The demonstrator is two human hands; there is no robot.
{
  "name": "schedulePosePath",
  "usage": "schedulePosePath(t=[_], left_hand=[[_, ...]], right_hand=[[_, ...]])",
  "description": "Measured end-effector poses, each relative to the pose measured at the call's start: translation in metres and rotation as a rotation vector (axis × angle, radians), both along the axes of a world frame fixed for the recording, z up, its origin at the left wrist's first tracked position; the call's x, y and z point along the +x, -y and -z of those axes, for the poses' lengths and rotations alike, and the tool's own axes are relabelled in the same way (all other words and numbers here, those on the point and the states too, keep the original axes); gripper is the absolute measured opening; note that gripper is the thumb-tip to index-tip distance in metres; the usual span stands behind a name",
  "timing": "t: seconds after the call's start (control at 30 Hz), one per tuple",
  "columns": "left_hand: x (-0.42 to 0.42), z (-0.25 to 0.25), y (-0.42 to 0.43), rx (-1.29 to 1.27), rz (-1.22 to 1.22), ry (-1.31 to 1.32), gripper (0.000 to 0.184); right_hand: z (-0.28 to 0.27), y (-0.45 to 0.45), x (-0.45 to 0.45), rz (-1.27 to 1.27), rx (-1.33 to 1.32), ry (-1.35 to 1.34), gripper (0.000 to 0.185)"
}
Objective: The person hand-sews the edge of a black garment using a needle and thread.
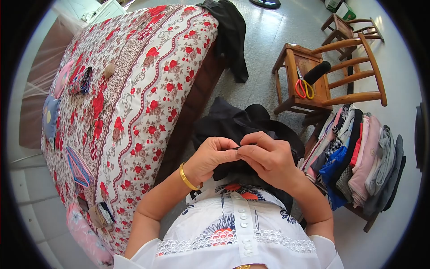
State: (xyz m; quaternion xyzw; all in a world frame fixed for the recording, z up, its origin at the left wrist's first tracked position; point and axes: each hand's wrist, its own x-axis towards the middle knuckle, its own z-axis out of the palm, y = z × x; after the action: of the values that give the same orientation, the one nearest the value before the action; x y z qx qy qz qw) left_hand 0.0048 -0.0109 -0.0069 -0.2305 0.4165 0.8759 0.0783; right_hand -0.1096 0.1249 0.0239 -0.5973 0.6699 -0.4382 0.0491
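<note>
My left hand (208, 159) and my right hand (271, 159) meet in front of my body. Thumb and fingers are pinched together on each, with the fingertips touching or nearly so. A thin dark bit shows between them, too small to name. Black cloth (215, 123) lies below and beyond my hands, across my lap and toward the floor. Whether the dark bit belongs to this cloth, I cannot tell. A gold bangle (187, 177) circles my left wrist.
On a wooden chair (291, 60) at the right lie scissors (304, 88) with red and yellow handles, beside a black spool (317, 72). Folded clothes (358, 157) are stacked nearby. A bed (148, 89) with a floral cover fills the left; a dark garment (233, 40) hangs off its corner.
</note>
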Motion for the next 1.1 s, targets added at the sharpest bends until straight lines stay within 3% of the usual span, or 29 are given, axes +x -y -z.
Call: schedulePosePath(t=[0.13, 0.2, 0.27, 0.33, 0.4, 0.47, 0.53, 0.63, 0.67, 0.73, 0.8, 0.83, 0.87, 0.93, 0.97, 1.03, 1.07, 1.1], left_hand=[[0.0, -0.005, 0.001, -0.074, 0.061, 0.006, 0.011], [0.001, -0.006, 0.002, -0.072, 0.066, 0.023, 0.01], [0.003, -0.008, 0.005, -0.074, 0.079, 0.034, 0.009], [0.005, -0.008, 0.008, -0.09, 0.138, 0.057, 0.008], [0.007, -0.005, 0.012, -0.086, 0.138, 0.068, 0.008], [0.008, -0.003, 0.015, -0.084, 0.134, 0.084, 0.008], [0.008, -0.004, 0.018, -0.08, 0.182, 0.086, 0.008], [0.007, -0.002, 0.022, -0.104, 0.156, 0.093, 0.008], [0.008, -0.002, 0.025, -0.102, 0.162, 0.094, 0.008], [0.009, 0.001, 0.029, -0.102, 0.182, 0.079, 0.009], [0.01, 0.002, 0.03, -0.093, 0.177, 0.08, 0.008], [0.012, 0.002, 0.032, -0.09, 0.167, 0.084, 0.008], [0.013, 0.002, 0.033, -0.096, 0.157, 0.089, 0.008], [0.014, 0.003, 0.034, -0.097, 0.161, 0.104, 0.007], [0.014, 0.003, 0.035, -0.104, 0.149, 0.11, 0.007], [0.015, 0.003, 0.037, -0.096, 0.175, 0.105, 0.008], [0.015, 0.004, 0.038, -0.101, 0.164, 0.108, 0.008], [0.016, 0.004, 0.039, -0.089, 0.167, 0.103, 0.008]], right_hand=[[-0.007, -0.005, -0.001, -0.076, -0.183, 0.013, 0.008], [-0.033, -0.025, 0.001, -0.009, -0.348, 0.942, 0.009], [-0.056, -0.042, -0.02, -0.052, -0.45, 1.173, 0.014], [-0.07, -0.07, -0.037, 0.081, -0.574, 1.212, 0.015], [-0.086, -0.108, -0.056, 0.434, -0.647, 1.086, 0.016], [-0.097, -0.154, -0.07, 0.392, -0.74, 0.991, 0.014], [-0.112, -0.195, -0.079, 0.172, -0.769, 1.022, 0.01], [-0.134, -0.253, -0.082, 0.658, -1.083, 0.683, 0.007], [-0.136, -0.282, -0.085, 0.344, -0.983, 0.697, 0.008], [-0.15, -0.265, -0.072, 0.987, -1.128, 0.334, 0.015], [-0.155, -0.246, -0.064, 0.891, -1.106, 0.172, 0.011], [-0.156, -0.24, -0.064, 0.79, -1.083, 0.02, 0.021], [-0.157, -0.241, -0.066, 0.784, -1.087, 0.031, 0.021], [-0.161, -0.255, -0.071, 0.958, -0.994, -0.255, 0.022], [-0.164, -0.28, -0.08, 0.951, -1.0, -0.241, 0.022], [-0.167, -0.333, -0.104, 1.377, -0.471, -1.236, 0.01], [-0.168, -0.325, -0.103, 1.372, -0.48, -1.227, 0.01], [-0.169, -0.312, -0.097, 1.3, -0.685, -0.902, 0.008]])
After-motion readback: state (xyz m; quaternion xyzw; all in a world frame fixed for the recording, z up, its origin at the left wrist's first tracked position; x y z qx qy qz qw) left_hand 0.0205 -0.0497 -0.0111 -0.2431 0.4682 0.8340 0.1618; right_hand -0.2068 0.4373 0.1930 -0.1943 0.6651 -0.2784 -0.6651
